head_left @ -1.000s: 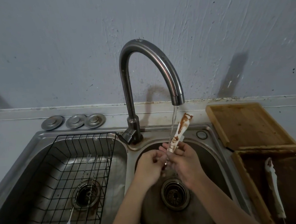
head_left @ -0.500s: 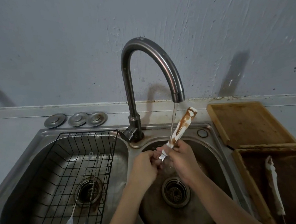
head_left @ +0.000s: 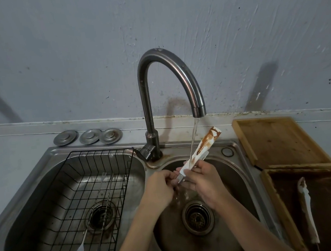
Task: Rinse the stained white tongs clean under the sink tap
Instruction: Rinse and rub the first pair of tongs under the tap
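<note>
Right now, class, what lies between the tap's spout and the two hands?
In the head view: running water and the stained white tongs, angled up beside it.

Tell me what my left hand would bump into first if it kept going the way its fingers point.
Most likely the white tongs. The left hand points right and slightly away, toward their lower end, which the right hand holds. Its fingers look almost on the tongs already; depth is hard to judge.
</note>
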The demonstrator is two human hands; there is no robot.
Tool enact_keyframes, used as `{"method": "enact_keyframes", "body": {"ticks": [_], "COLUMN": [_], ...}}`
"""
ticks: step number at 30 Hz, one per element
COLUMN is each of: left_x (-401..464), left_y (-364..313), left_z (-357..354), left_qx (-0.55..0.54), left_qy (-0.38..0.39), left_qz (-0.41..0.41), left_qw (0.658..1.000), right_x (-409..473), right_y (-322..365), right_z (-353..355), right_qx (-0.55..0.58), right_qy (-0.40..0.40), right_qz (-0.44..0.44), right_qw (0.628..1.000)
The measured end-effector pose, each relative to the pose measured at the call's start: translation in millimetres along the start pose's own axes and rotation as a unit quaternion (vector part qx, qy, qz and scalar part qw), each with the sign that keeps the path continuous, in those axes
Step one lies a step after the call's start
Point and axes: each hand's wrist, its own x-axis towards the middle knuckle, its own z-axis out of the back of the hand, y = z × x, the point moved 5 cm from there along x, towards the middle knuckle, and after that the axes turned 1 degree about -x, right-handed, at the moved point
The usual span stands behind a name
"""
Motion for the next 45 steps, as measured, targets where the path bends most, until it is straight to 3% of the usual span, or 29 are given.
{"method": "enact_keyframes", "body": {"ticks": [6,12,17,19,24,29,31,36,39,42,45], "left_x": [-5,-2,-6,-5,3,5,3,-2,-2,-5,-6], "left_y": [-4,-9,-25,-32,-48,-56,-57,-52,-52,-53,-48], "left_z": [-4,1,0,1,4,7,6,-1,2,6,9], "left_qx": [-0.011,-0.003,-0.028,0.013,0.111,0.092,0.058,-0.043,-0.100,-0.085,-0.058], "left_qy": [0.021,-0.008,-0.044,-0.040,0.013,-0.034,-0.035,0.043,0.036,0.019,-0.014], "left_qz": [-0.020,-0.042,-0.109,-0.156,-0.241,-0.258,-0.242,-0.199,-0.198,-0.226,-0.241], "left_qw": [1.000,0.999,0.993,0.987,0.964,0.961,0.968,0.978,0.974,0.970,0.969], "right_x": [4,-1,6,7,3,2,1,1,1,-2,-3], "right_y": [6,6,9,12,22,30,30,35,36,41,46], "right_z": [6,1,5,6,6,-2,-5,-4,-6,-8,-2], "right_qx": [0.008,0.002,0.195,0.244,0.268,0.337,0.336,0.297,0.295,0.268,0.212], "right_qy": [-0.080,-0.041,-0.074,-0.065,-0.022,0.029,0.040,0.048,0.050,0.073,0.041], "right_qz": [0.001,0.021,-0.017,-0.039,-0.046,-0.034,-0.029,-0.008,-0.011,0.001,0.025], "right_qw": [0.997,0.999,0.978,0.967,0.962,0.940,0.941,0.954,0.954,0.961,0.976]}}
